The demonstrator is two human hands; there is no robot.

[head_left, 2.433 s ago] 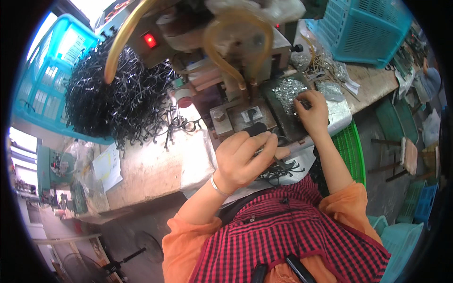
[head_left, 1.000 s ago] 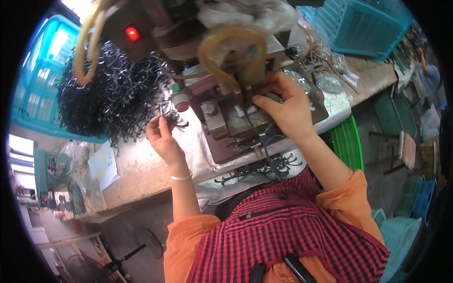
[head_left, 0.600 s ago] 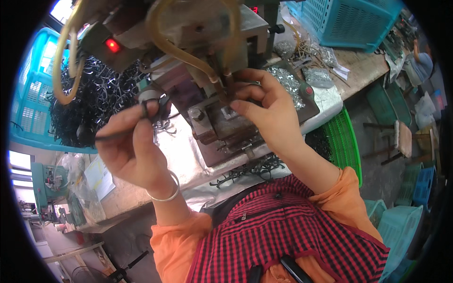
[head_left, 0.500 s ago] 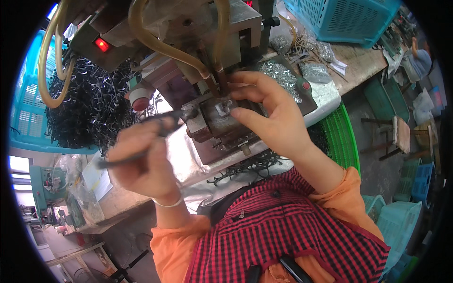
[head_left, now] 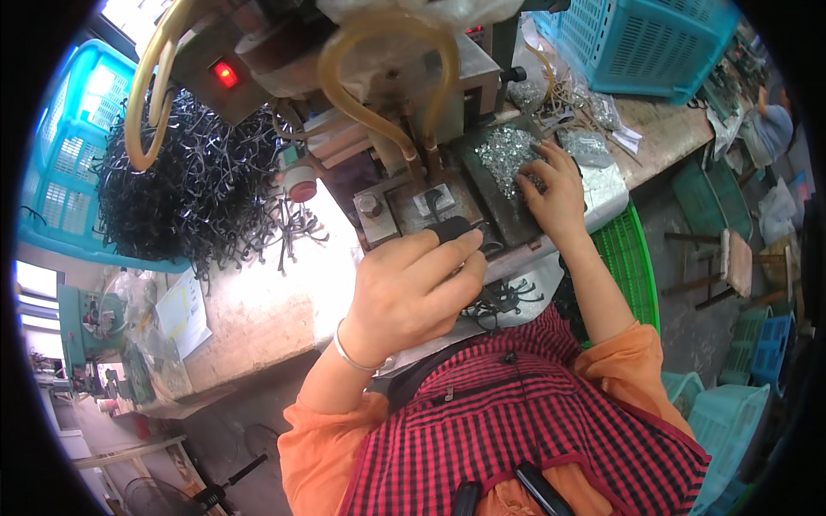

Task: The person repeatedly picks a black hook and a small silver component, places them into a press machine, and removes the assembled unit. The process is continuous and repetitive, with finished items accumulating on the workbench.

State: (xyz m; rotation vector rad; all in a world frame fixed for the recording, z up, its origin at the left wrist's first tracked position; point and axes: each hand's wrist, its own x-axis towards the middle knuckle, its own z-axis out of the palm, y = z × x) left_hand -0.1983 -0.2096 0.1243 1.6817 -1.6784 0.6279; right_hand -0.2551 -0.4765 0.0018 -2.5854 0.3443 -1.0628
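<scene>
My left hand reaches over the bench edge to the metal fixture of a small bench machine. Its fingers are closed together, with a black piece at their tips, pressed against the fixture. My right hand lies farther right on a tray of small shiny metal bits, fingertips curled down into the heap; whether it holds one is hidden. A tangled pile of black wire parts lies left of the machine.
Yellowish hoses loop over the machine, and a red lamp glows on it. Blue baskets stand at back left and back right. A green basket sits by my right arm. More black parts lie on my lap.
My left hand brought a black wire part from the pile down to the fixture. My right hand left the fixture and went right to the tray of shiny bits.
</scene>
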